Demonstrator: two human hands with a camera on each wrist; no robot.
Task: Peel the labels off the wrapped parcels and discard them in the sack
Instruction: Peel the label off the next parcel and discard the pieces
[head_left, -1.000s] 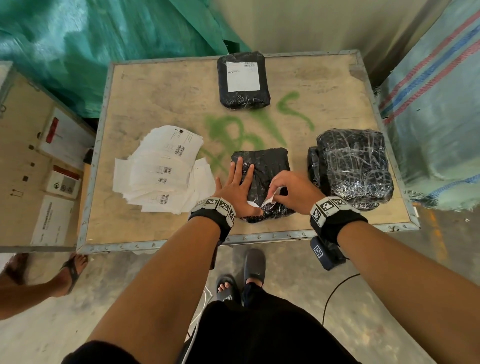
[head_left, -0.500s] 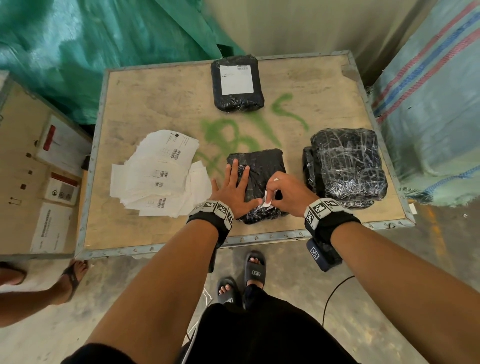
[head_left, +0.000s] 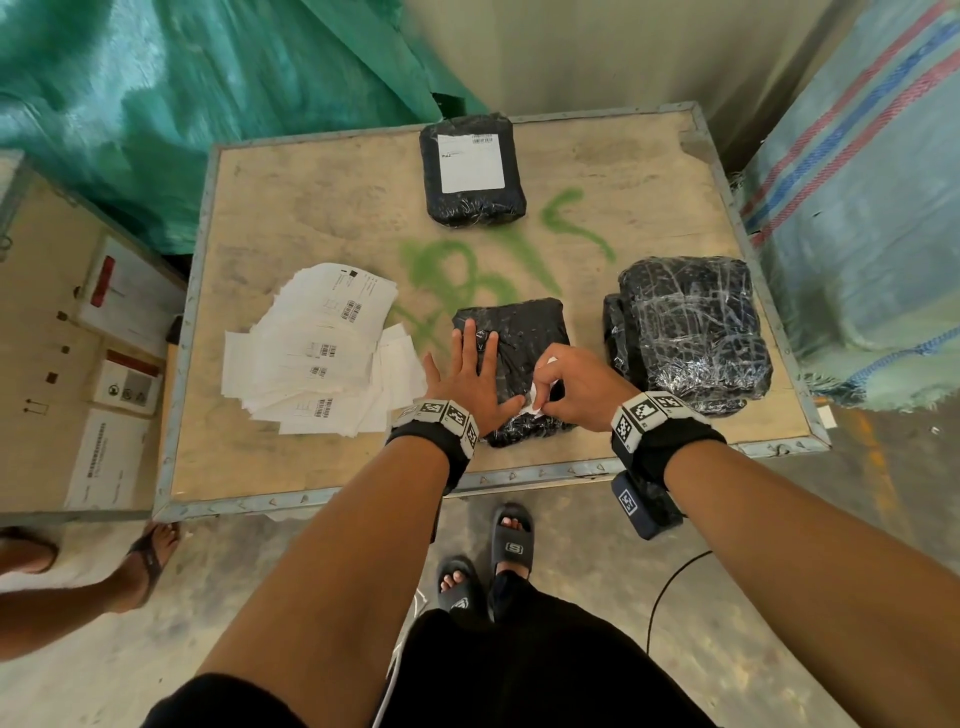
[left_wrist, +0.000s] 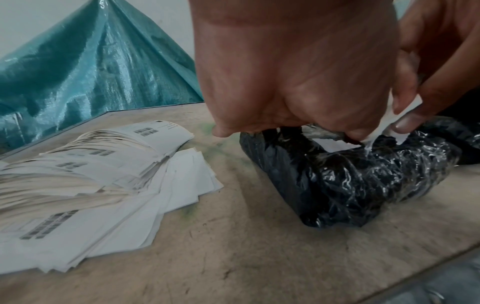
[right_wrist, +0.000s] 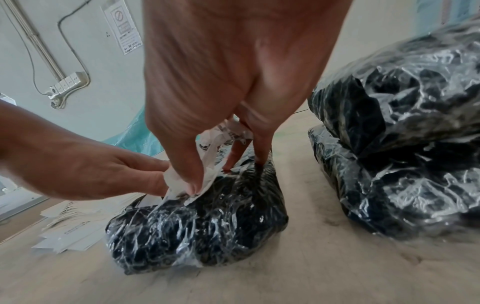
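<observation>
A black parcel in clear film (head_left: 524, 332) (left_wrist: 345, 176) (right_wrist: 207, 222) lies near the front edge of the wooden table (head_left: 322, 208). My left hand (head_left: 470, 379) (right_wrist: 103, 170) lies flat on the parcel's left side, fingers straight, pressing it down. My right hand (head_left: 561, 387) (right_wrist: 197, 164) pinches a crumpled white label (head_left: 537, 400) (left_wrist: 389, 125) (right_wrist: 205, 170) between thumb and fingers; the label is partly lifted off the wrap. Another black parcel (head_left: 470, 171) with a white label (head_left: 470, 162) stuck on it sits at the far edge.
A heap of loose white labels (head_left: 317, 358) (left_wrist: 85, 181) lies left of my hands. Two stacked wrapped parcels (head_left: 685, 332) (right_wrist: 405, 144) sit to the right. A woven sack (head_left: 862, 208) stands past the table's right edge, a green tarp (head_left: 156, 104) behind. Another person's feet (head_left: 150, 556) are at lower left.
My right hand has shifted slightly away from me over the parcel while pinching the label, which looks more crumpled. The left hand stays flat on the parcel.
</observation>
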